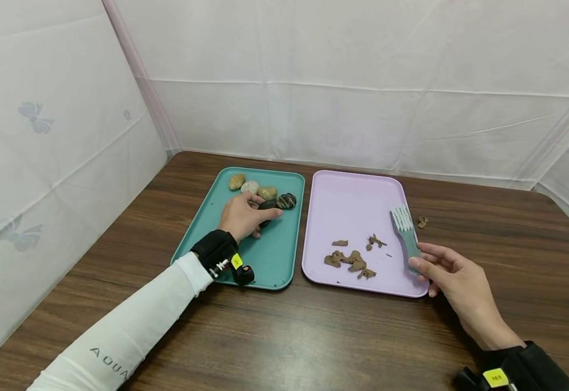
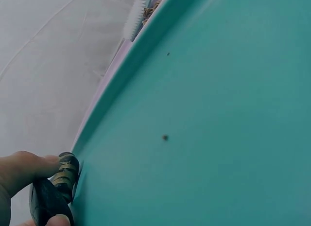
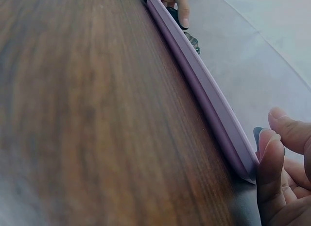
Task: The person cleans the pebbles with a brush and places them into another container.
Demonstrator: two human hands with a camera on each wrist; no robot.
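Observation:
My left hand (image 1: 245, 216) holds a smooth black stone (image 1: 267, 205) between thumb and fingers, low over the teal tray (image 1: 265, 271). Right beside that stone lies a dark banded stone (image 1: 286, 201), also seen close up in the left wrist view (image 2: 66, 173). Farther back on the same tray sit a tan stone (image 1: 236, 182), a whitish stone (image 1: 250, 187) and an olive stone (image 1: 267, 193). At the right edge of the lilac tray (image 1: 353, 195), my right hand (image 1: 455, 282) grips the handle of a grey-green brush (image 1: 405, 233), its white bristles pointing away from me.
Several brown crumpled scraps (image 1: 350, 260) lie on the front half of the lilac tray. One more brown scrap (image 1: 422, 222) is on the wooden table (image 1: 294, 336), right of that tray. White curtains (image 1: 284, 98) hang behind and to the left.

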